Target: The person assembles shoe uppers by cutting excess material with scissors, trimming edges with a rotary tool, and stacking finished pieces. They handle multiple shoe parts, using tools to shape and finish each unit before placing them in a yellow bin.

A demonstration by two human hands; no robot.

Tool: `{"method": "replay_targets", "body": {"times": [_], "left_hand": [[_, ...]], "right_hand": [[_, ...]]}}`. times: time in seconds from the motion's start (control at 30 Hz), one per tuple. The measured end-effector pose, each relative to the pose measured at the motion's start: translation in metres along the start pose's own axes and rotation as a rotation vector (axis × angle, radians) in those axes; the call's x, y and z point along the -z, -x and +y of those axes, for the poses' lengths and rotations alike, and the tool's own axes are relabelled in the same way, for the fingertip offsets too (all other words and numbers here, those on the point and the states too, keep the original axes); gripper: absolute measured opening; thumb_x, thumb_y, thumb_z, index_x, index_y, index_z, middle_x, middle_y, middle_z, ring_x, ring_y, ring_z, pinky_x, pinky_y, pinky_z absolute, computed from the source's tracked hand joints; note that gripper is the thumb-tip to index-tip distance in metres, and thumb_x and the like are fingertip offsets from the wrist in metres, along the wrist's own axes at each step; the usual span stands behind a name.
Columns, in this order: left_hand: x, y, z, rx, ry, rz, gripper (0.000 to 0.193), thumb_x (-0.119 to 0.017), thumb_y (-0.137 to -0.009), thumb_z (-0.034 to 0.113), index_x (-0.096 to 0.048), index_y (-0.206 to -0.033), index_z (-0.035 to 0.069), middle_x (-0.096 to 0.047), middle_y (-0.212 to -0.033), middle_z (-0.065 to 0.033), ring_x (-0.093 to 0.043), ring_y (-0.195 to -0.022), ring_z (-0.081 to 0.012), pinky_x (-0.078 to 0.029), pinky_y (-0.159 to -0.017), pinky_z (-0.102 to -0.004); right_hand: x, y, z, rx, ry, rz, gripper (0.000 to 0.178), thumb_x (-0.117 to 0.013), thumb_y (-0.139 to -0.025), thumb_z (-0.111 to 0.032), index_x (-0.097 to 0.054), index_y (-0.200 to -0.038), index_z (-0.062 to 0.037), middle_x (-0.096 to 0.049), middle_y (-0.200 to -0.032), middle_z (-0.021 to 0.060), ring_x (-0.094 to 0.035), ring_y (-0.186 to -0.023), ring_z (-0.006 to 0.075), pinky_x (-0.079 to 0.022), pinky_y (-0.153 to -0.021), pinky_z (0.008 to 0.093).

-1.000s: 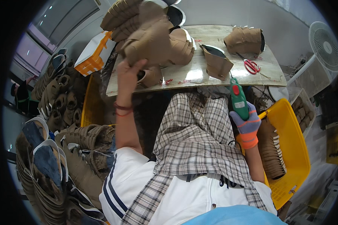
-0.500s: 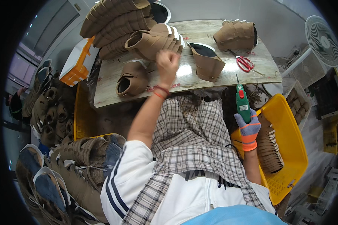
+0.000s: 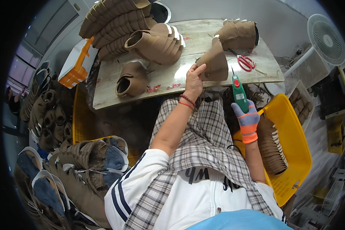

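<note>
My left hand (image 3: 194, 81) pinches the near lower edge of a brown shoe upper (image 3: 216, 64), which stands tilted over the front part of the table (image 3: 168, 78). A grey and orange glove covers my right hand (image 3: 247, 119). Its fingers wrap round a green hand tool (image 3: 239, 95) with a red button and a thin pointed metal tip. That tip points up and away from me, just right of the upper and apart from it. Red-handled scissors (image 3: 246, 63) lie behind the tool. Another single upper (image 3: 132, 79) sits at the table's left front.
Nested uppers (image 3: 155, 44) are stacked at the back left, with more (image 3: 237, 33) at the back right. Yellow crates (image 3: 301, 153) stand beside my legs, the right one holding uppers. Bundled uppers (image 3: 80, 165) pile up at the left. A white fan (image 3: 326, 40) stands at the right.
My left hand has moved right and taken hold of the upper, which is now turned and more upright. My right hand has brought the green tool slightly left, closer to it.
</note>
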State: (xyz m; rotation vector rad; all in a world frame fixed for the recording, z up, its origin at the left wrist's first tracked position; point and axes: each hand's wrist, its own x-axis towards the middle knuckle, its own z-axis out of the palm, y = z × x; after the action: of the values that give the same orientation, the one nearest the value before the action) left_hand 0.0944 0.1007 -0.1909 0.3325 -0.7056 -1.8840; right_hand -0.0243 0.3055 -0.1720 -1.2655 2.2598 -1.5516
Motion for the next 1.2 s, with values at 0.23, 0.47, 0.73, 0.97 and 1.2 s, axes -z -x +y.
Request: {"method": "replay_targets", "body": {"times": [0.23,0.47,0.73,0.97,1.2], "left_hand": [[-0.011,0.052,0.015,0.141,0.128,-0.055,0.032,-0.058,-0.087,0.005,-0.052,-0.119,-0.001,-0.06,-0.113,-0.0089,-0.059,-0.102,-0.02,-0.05,-0.089,-0.0353],[-0.016,0.069,0.028,-0.096,-0.013,-0.119,0.03,-0.059,-0.084,-0.003,-0.06,-0.114,0.001,-0.065,-0.107,-0.0075,-0.062,-0.096,-0.0164,-0.051,-0.085,-0.0303],[-0.01,0.079,0.029,-0.341,-0.423,-0.149,0.03,-0.065,-0.081,-0.003,-0.063,-0.11,-0.001,-0.066,-0.106,-0.0051,-0.06,-0.095,-0.0115,-0.046,-0.083,-0.0252],[-0.001,0.093,0.028,-0.592,-1.032,-0.157,0.012,-0.068,-0.081,0.005,-0.064,-0.089,-0.003,-0.066,-0.081,-0.0093,-0.059,-0.07,-0.0142,-0.046,-0.066,-0.0253],[0.014,0.095,0.021,-0.716,-1.189,-0.293,0.012,-0.069,-0.076,0.003,-0.066,-0.086,-0.002,-0.064,-0.086,-0.0137,-0.06,-0.082,-0.0288,-0.047,-0.069,-0.0329]], "right_hand": [[0.006,0.015,-0.01,-0.096,-0.102,-0.031,0.046,-0.081,-0.07,-0.029,-0.061,-0.101,-0.0017,-0.066,-0.079,0.008,-0.062,-0.067,0.014,-0.049,-0.062,0.0264],[0.012,0.028,-0.029,0.033,-0.08,-0.07,0.047,-0.082,-0.069,-0.03,-0.061,-0.101,-0.003,-0.066,-0.079,0.0059,-0.062,-0.066,0.0118,-0.05,-0.062,0.0255],[0.009,0.023,-0.041,0.055,-0.253,-0.073,0.042,-0.081,-0.071,-0.026,-0.061,-0.098,-0.0018,-0.064,-0.074,0.0024,-0.056,-0.06,0.0059,-0.047,-0.055,0.0216],[0.013,0.016,-0.054,-0.141,-0.448,-0.149,0.034,-0.079,-0.074,-0.022,-0.061,-0.094,-0.0005,-0.061,-0.07,-0.0011,-0.052,-0.055,0.0022,-0.042,-0.049,0.0188],[0.018,0.007,-0.057,-0.175,-0.514,-0.136,0.024,-0.074,-0.079,-0.017,-0.058,-0.09,-0.002,-0.054,-0.064,-0.0008,-0.048,-0.051,0.0056,-0.039,-0.047,0.0214]]}}
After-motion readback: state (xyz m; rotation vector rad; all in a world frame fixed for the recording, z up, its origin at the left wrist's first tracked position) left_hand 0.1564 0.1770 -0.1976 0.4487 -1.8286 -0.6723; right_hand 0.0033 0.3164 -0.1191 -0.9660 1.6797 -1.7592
